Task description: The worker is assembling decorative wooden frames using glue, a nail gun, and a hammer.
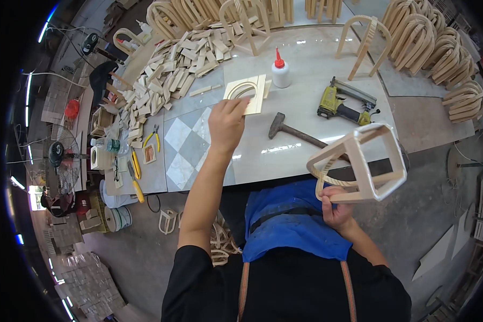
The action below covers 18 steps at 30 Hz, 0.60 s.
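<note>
My left hand (228, 123) reaches over the worktable (252, 166), its fingers closed at the near edge of a pale square wooden piece with a round hole (258, 96). Its fingertips are partly hidden. My right hand (337, 210) grips a wooden frame (364, 170) by a lower corner, in front of the table's near edge. The frame has straight bars, a squarish end with rounded corners, and a curved piece. Beyond my left hand stands a white bottle with a red nozzle (280, 74). A hammer (300, 134) lies between my hands, its handle end hidden behind the frame.
A yellow-and-black nail gun (342, 104) lies at right. Small wood strips (172, 70) are heaped at the far left, with yellow pliers (152, 134) nearer. Arched wooden frames (413, 43) crowd the far right; one arch (366, 43) stands apart. More frames (222, 241) lie below the table.
</note>
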Tool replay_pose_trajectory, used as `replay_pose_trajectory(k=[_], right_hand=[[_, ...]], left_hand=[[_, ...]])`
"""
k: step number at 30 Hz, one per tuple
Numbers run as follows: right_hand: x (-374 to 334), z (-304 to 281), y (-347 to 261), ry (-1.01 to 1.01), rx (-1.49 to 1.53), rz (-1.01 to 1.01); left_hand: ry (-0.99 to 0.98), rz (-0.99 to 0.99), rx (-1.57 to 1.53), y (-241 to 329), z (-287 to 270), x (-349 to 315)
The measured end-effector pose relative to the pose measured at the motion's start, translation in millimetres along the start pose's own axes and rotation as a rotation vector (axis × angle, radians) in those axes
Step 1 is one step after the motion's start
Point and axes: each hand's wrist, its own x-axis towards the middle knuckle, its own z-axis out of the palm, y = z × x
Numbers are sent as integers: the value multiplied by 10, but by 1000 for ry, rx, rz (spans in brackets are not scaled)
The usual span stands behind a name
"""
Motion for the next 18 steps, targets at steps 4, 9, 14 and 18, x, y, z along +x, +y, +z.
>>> replay_pose_trajectory(k=[4,9,14,18], right_hand=[[68,-50,-54,60,49,7],[296,77,-48,-72,118,-26],[685,454,-146,-335,95,-190],[819,1013,-51,-512,138,-213]], left_hand=[[-119,6,71,10,220,-363],[-57,-187,33,23,-120,-658],[46,-669,40,205,-1078,-982],[50,-1102,-415,730,-1686,-1055]])
